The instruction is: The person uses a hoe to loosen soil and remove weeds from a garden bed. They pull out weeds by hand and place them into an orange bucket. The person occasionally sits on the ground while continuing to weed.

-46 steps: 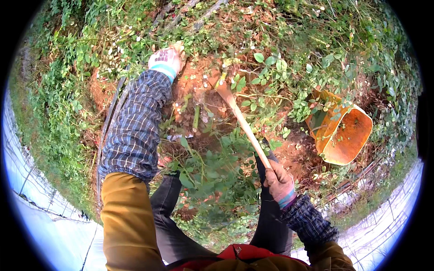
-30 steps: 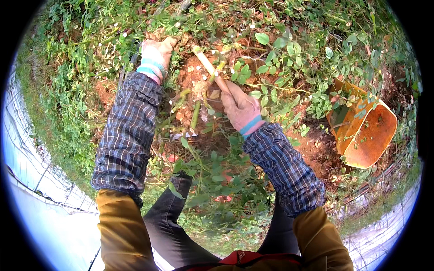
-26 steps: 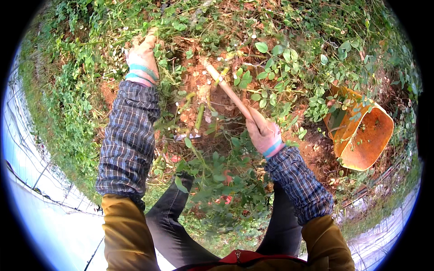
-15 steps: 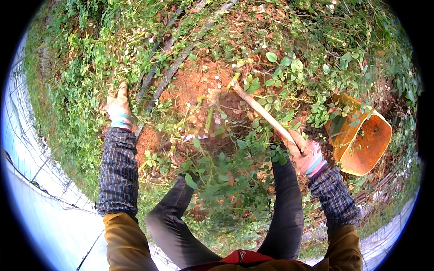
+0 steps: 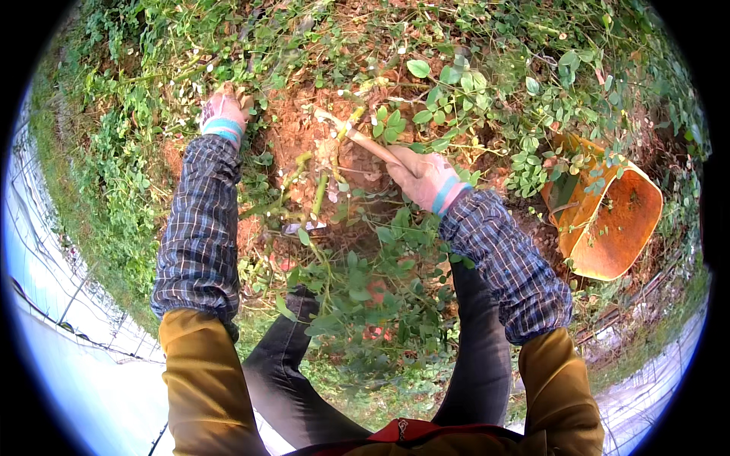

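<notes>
Our gloved right hand (image 5: 426,178) clenches a wooden handle (image 5: 370,144); it has just pushed forward, so the tip now reaches past a cut stem (image 5: 352,121), over bare soil (image 5: 293,114). Our left hand (image 5: 225,110) has moved up into leafy weeds (image 5: 163,83); whether its fingers grasp anything, we cannot tell. An orange bucket (image 5: 620,224) lies tipped rightward.

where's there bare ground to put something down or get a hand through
The main bare soil lies between the left hand and the wooden handle in the right hand. A smaller patch shows between the right sleeve and the orange bucket. It's crowded around the cut stems and the leafy shoots by the knees.
</notes>
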A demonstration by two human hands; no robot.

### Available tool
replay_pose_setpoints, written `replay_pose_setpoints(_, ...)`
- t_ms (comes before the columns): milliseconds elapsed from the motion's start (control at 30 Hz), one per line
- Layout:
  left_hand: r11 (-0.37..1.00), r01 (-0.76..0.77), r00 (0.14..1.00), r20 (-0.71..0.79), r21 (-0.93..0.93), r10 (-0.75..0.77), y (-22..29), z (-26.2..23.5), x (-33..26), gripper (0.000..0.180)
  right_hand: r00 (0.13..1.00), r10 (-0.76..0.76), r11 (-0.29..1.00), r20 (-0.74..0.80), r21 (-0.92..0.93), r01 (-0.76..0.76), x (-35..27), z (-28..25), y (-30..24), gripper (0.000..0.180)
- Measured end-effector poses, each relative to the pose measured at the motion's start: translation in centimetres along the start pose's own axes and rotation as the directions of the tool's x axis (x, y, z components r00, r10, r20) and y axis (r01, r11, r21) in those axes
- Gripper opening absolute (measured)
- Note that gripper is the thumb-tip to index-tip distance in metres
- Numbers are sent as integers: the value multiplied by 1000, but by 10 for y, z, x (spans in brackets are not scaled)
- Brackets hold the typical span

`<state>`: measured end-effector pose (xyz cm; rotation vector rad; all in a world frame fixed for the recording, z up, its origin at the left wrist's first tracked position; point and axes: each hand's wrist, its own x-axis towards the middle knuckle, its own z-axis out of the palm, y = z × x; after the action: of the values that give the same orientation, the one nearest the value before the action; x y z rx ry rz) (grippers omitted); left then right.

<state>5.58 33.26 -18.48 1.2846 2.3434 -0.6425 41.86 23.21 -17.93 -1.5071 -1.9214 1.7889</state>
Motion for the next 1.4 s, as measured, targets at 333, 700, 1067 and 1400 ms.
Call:
replay_pose_setpoints(333,381,-304,953,-286,-873,102,-49,-130,-86,34,959,273,883,-80,417,-217,-241,-81,14,36)
replay_pose_setpoints(700,9,-556,787,-530,-831,-317,-82,-268,-53,41,915,307,950,-263,21,-313,-326,-214,-16,34)
replay_pose_setpoints(1067,658,-752,657,132,47,742,167,-87,-52,88,855,517,855,40,20,-518,-194,-278,-22,28)
replay_pose_setpoints(1400,722,-581,806,137,377,576,183,-39,-33,34,974,225,973,-28,56,-223,-132,-178,91,23)
